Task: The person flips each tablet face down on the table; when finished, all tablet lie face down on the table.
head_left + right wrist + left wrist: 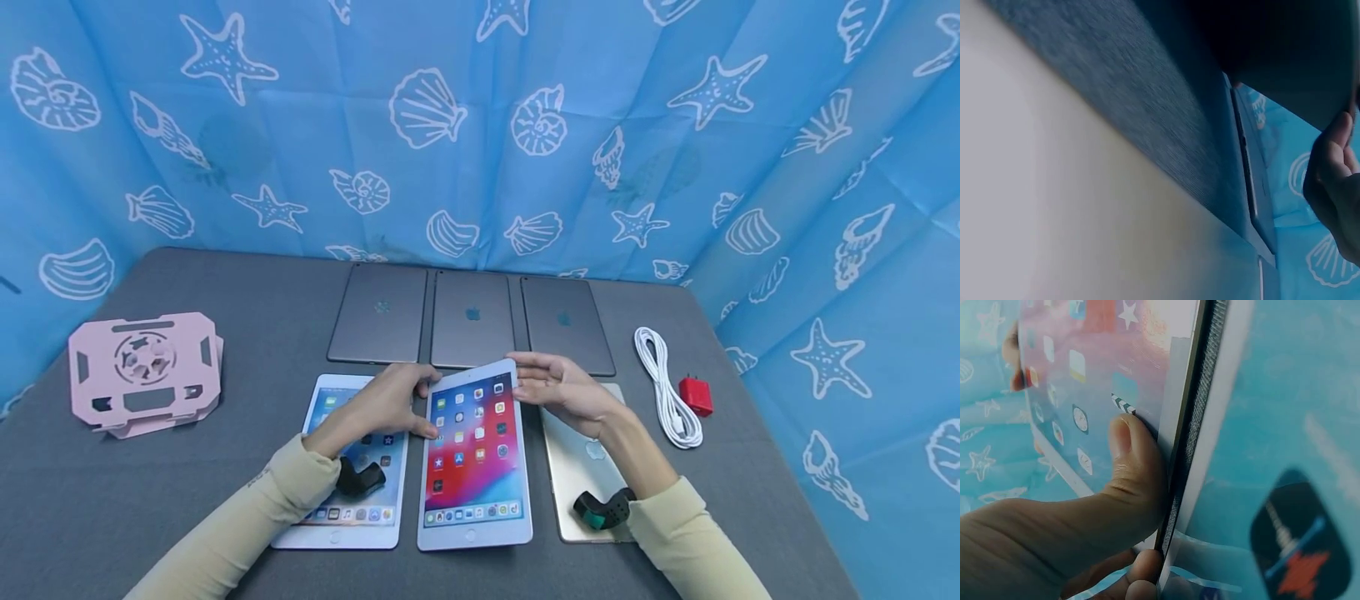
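Note:
A white-framed tablet (472, 454) with a lit red-and-blue screen is raised at its far end above the grey table. My left hand (393, 400) grips its left edge, with the thumb (1129, 440) pressed on the screen and other fingers at the edge below. At the upper right corner my right hand (566, 390) holds the tablet's edge; in the right wrist view its fingers (1335, 134) touch the dark underside. A second lit tablet (360, 537) lies under my left wrist. Beneath my right forearm, a gold-backed tablet (573, 450) lies face down.
Behind them, three dark grey tablets lie face down in a row: left (378, 312), middle (472, 321), right (566, 321). At left stands a pink folding stand (146, 371). A coiled white cable (660, 375) and a red charger plug (696, 396) lie right. A blue curtain (487, 167) hangs behind.

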{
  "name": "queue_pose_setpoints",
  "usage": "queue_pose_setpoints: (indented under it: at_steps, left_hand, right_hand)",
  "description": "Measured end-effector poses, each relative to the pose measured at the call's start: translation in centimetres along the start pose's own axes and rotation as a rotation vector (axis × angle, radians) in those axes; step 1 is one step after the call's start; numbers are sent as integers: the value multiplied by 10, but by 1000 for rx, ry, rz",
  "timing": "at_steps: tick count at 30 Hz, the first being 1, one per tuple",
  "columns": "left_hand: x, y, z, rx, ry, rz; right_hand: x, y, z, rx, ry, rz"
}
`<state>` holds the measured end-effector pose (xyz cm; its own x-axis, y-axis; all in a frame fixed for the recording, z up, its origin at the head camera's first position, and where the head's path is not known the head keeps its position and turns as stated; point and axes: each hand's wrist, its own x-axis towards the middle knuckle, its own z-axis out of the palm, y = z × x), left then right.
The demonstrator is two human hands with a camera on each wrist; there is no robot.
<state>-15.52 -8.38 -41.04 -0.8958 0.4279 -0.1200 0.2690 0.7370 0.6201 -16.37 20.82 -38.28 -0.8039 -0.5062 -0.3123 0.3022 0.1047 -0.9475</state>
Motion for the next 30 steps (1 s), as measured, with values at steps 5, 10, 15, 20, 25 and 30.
queue_pose_setpoints:
  at_steps: [5, 10, 15, 20, 25, 30]
  left_hand:
    - [0, -2, 1, -20, 1, -8]
    - [-1, -1, 1, -23, 12, -3]
    - [-1, 2, 1, -7, 10, 9]
    - [-1, 4, 1, 11, 11, 17]
    - [0, 5, 1, 22, 16, 27]
    - [2, 8, 3, 24, 11, 28]
  right_hand:
    - [1, 4, 2, 21, 12, -26]
    - [-1, 5, 4, 0, 9, -40]
    - [-2, 5, 6, -6, 2, -61]
    - [-3, 2, 8, -24, 0, -75]
    - [-4, 1, 9, -46, 7, -87]
    - [-5, 0, 10, -82, 26, -94]
